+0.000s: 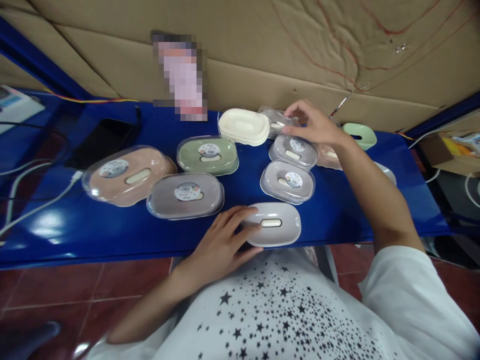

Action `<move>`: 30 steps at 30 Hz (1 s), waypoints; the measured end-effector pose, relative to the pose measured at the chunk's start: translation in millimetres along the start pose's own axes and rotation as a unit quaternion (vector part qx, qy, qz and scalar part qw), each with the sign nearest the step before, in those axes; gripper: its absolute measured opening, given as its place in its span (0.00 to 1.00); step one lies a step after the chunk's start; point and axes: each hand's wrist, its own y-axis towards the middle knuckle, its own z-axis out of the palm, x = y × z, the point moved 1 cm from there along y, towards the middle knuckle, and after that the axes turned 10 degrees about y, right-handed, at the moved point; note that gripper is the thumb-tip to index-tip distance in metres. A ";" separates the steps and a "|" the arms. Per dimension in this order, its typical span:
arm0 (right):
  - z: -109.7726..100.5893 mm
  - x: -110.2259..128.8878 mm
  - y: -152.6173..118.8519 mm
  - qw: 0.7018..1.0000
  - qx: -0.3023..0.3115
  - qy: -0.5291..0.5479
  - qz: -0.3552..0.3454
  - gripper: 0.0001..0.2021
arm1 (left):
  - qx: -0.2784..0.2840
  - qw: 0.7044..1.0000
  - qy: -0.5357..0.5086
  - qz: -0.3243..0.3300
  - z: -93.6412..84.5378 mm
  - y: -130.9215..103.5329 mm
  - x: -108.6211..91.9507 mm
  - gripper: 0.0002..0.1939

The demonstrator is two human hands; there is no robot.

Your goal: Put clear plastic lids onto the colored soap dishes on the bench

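At the table's front edge, a lilac-grey oval soap dish with a pale slotted middle lies without a clear lid. My left hand holds its left end, fingers over the top and thumb by the near rim. Farther back, my right hand has thumb and fingers around a clear plastic lid; part of it is hidden behind the hand. Just below that hand sit two lidded grey soap dishes, one behind and one in front, both with round labels.
To the left stand lidded pink, green and grey soap dishes. Cream trays are stacked at the back. A green piece lies right, partly near my forearm. A dark phone and white cable lie far left.
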 end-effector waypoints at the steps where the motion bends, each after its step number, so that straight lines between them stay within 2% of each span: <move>1: -1.5 2.0 -1.1 1.000 -0.010 0.005 -0.001 0.32 | 0.002 1.000 -0.003 -0.002 -0.1 0.2 -0.2 0.19; 4: -9.0 29.1 -26.5 0.998 -0.063 -0.006 -0.027 0.28 | -0.005 1.000 -0.016 -0.016 -0.3 0.2 -1.0 0.22; 6: -10.7 60.9 -62.8 0.993 -0.085 -0.043 -0.062 0.27 | -0.022 0.999 -0.030 -0.037 0.4 -0.3 -1.1 0.29; 8: -3.9 94.0 -108.7 0.987 -0.093 -0.089 -0.094 0.31 | -0.040 0.996 -0.049 -0.061 2.0 -1.1 -0.5 0.38; 11: 25.6 127.9 -174.9 0.986 -0.062 -0.092 -0.128 0.34 | -0.050 0.993 -0.078 -0.074 4.6 -1.7 1.1 0.50; 14: 64.4 135.4 -214.7 0.987 -0.050 -0.091 -0.125 0.39 | -0.038 0.992 -0.096 -0.067 5.4 -1.6 2.5 0.54; 17: 92.4 128.7 -222.3 0.992 -0.001 -0.064 -0.109 0.41 | -0.011 0.993 -0.094 -0.065 4.6 -1.4 3.0 0.52; 19: 100.3 124.4 -217.0 0.991 0.024 -0.058 -0.118 0.41 | 0.006 0.994 -0.093 -0.064 4.2 -1.3 2.9 0.51; 24: 100.9 122.8 -203.9 0.987 0.041 -0.069 -0.137 0.42 | 0.007 0.994 -0.092 -0.063 3.6 -0.5 2.7 0.49; 30: 98.8 127.7 -207.2 0.984 0.052 -0.106 -0.136 0.40 | 0.024 0.995 -0.080 -0.051 0.9 1.5 3.0 0.46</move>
